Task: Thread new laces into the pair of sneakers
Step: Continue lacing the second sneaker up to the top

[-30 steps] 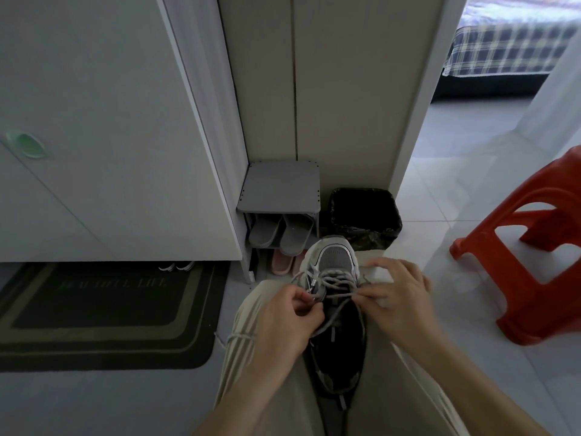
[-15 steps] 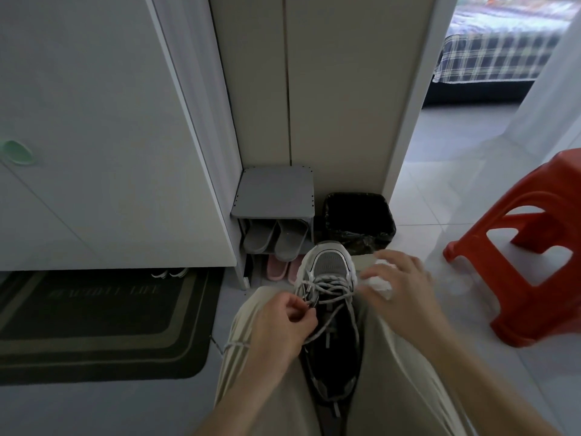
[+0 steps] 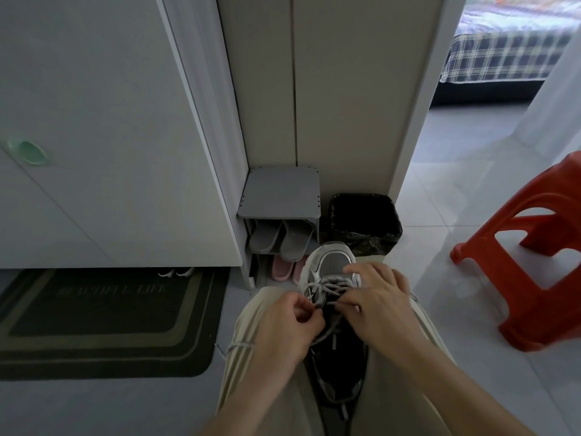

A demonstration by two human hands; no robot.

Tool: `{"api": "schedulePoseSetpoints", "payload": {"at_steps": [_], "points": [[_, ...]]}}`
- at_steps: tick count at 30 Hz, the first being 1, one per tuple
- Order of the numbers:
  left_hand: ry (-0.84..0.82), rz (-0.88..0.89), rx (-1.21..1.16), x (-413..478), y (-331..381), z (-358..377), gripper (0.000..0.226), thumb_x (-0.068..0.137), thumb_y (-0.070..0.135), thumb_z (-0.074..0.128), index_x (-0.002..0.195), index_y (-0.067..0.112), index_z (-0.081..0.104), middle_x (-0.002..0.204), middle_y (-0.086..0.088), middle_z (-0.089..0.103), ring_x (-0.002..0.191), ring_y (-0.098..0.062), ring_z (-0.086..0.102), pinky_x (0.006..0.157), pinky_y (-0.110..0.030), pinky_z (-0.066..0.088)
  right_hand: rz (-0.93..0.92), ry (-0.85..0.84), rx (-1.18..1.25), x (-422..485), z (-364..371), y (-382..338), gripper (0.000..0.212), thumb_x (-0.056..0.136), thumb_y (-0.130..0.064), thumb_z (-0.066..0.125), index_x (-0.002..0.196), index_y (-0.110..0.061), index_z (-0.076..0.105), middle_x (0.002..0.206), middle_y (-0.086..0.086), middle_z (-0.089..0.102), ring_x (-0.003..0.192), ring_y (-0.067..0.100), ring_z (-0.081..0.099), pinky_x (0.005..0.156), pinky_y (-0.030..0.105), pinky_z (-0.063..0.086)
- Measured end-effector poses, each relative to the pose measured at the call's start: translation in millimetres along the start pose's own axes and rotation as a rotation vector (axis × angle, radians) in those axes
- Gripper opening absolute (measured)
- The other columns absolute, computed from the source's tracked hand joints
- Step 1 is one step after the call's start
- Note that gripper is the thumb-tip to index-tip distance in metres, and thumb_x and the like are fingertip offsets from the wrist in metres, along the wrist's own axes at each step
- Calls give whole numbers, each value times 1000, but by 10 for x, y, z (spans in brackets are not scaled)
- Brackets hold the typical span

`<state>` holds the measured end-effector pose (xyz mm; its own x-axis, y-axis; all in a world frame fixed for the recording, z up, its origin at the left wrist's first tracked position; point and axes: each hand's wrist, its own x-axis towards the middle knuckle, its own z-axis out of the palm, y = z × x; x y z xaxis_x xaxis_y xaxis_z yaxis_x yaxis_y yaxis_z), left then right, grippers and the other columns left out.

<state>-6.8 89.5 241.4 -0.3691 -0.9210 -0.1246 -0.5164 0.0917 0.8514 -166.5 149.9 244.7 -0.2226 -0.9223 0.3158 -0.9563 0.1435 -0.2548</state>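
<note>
A grey and white sneaker (image 3: 333, 262) with a dark inside sits between my knees, toe pointing away from me. A pale grey lace (image 3: 333, 286) crosses its upper eyelets. My left hand (image 3: 283, 328) pinches the lace at the left eyelet row, fingers curled round it. My right hand (image 3: 377, 306) lies over the sneaker's right side, its fingertips on the lace crossings. A loose lace end (image 3: 239, 345) hangs over my left thigh. Whether the right hand's fingers pinch the lace is hidden by the hand itself.
A small grey shoe rack (image 3: 279, 196) with grey and pink slippers stands ahead against the wall. A black bin (image 3: 364, 221) sits right of it. A red plastic stool (image 3: 534, 247) is at the right, a dark doormat (image 3: 107, 319) at the left.
My right hand has come down from beside the toe onto the lace crossings. My left hand has kept its pinch on the lace at the left eyelets.
</note>
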Motion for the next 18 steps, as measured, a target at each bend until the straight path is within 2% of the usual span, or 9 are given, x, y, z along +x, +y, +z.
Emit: {"api": "schedulePoseSetpoints", "payload": {"at_steps": [5, 8, 12, 14, 18], "points": [[17, -31, -65, 31, -48, 5, 14, 77, 24, 73, 79, 24, 60, 72, 8, 70, 67, -1, 65, 73, -34, 57, 153, 77, 129, -81, -164, 257, 4, 73, -37, 76, 70, -35, 74, 117, -10, 59, 113, 16, 38, 92, 35, 24], [-3, -26, -89, 38, -55, 18, 21, 76, 23, 74, 87, 27, 57, 83, 11, 69, 73, 3, 65, 77, -32, 57, 226, 73, 125, -157, -181, 434, 7, 71, -28, 80, 69, -31, 74, 117, -7, 60, 114, 19, 38, 91, 37, 25], [-21, 38, -59, 47, -43, -2, 42, 78, 22, 72, 113, 32, 52, 99, 20, 62, 79, 11, 61, 72, -10, 49, 321, 41, 144, -214, -232, 598, 7, 74, -26, 78, 71, -31, 74, 120, -5, 60, 117, 23, 40, 93, 35, 21], [-46, 63, -23, 54, -35, -5, 48, 80, 21, 69, 123, 35, 53, 100, 23, 60, 79, 7, 62, 72, -13, 51, 331, 37, 132, -219, -237, 628, 7, 75, -27, 77, 71, -32, 74, 121, -6, 60, 118, 23, 39, 93, 34, 20], [-69, 99, 53, 41, -3, -7, 41, 82, 22, 64, 120, 35, 61, 92, 20, 65, 79, 5, 62, 74, -21, 55, 345, 32, 116, -209, -253, 630, 5, 75, -30, 76, 72, -32, 73, 122, -6, 59, 119, 24, 39, 94, 35, 20]]}}
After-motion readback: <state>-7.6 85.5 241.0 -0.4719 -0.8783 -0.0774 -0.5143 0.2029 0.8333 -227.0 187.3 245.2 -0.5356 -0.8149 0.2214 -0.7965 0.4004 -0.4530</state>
